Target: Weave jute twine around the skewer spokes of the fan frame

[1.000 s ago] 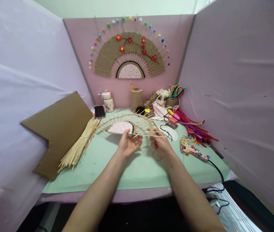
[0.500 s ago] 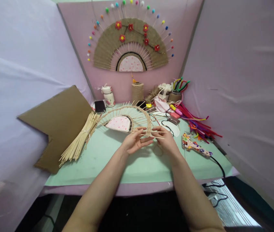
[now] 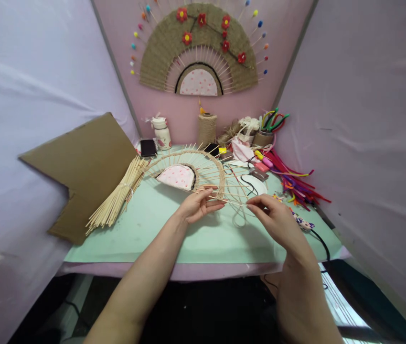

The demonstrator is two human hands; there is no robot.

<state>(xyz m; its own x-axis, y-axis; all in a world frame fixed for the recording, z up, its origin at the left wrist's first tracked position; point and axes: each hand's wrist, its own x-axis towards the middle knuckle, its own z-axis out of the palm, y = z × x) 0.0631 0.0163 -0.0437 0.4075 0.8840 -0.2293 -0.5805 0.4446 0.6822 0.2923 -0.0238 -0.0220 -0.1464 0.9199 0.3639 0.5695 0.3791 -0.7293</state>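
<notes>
Beside a bundle of straw-coloured sticks [image 3: 119, 193], a half-round fan frame of pale sticks and tan twine [image 3: 177, 177] hangs grasped in my left hand [image 3: 197, 205] over the green tabletop [image 3: 153, 222]; whether my right hand [image 3: 272, 216], at its right end, grips anything, I cannot tell.

Inscriptions: none legible. White cylindrical lidded bottle [image 3: 162, 136]: small reddish printed motif, no readable lettering. Black flat rectangular object [image 3: 148, 147]: no readable marking. Large brown angular cardboard sheet [image 3: 88, 167]: no readable marking. Small dark-brown rectangular block [image 3: 259, 175], on green-covered desk [image 3: 145, 234]: any lettering too small to read.
</notes>
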